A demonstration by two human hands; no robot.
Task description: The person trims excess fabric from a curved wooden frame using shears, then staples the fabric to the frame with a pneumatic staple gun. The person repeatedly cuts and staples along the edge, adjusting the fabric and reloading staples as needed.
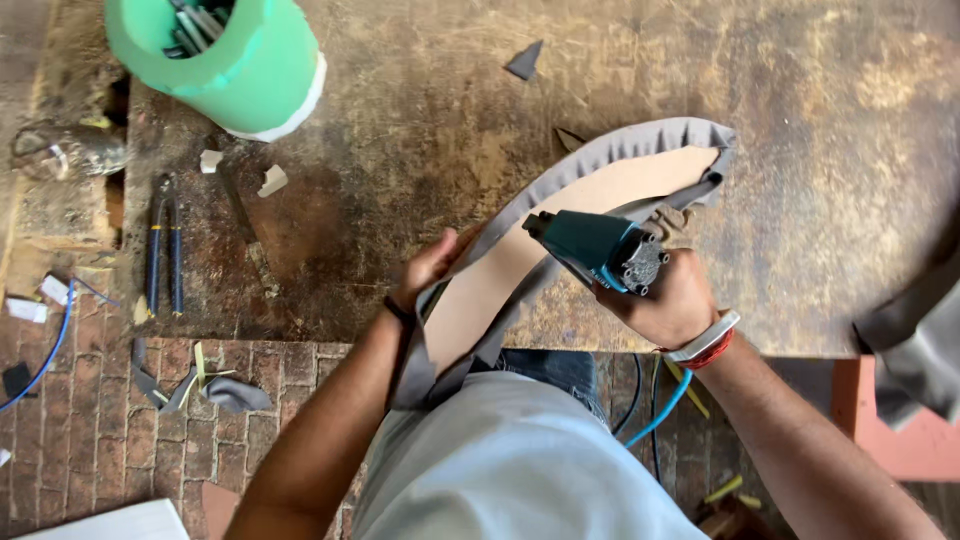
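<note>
Your right hand (668, 300) grips the teal staple gun (597, 248), left hand (428, 270) fingers pinch grey fabric against the curved board (520, 250) overhanging the tabletop (420, 120); a slack pinch risks wrinkled fabric or staples near fingertips.

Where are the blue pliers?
In the head view, the blue pliers lie on the left side of the workbench, below the green pot, away from both hands.

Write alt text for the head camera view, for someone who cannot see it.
Seen from above, the right hand presses a teal power stapler onto a curved board wrapped in grey fabric, while the left hand pinches its edge. Pliers and a green tub sit on the worn workbench.
</note>
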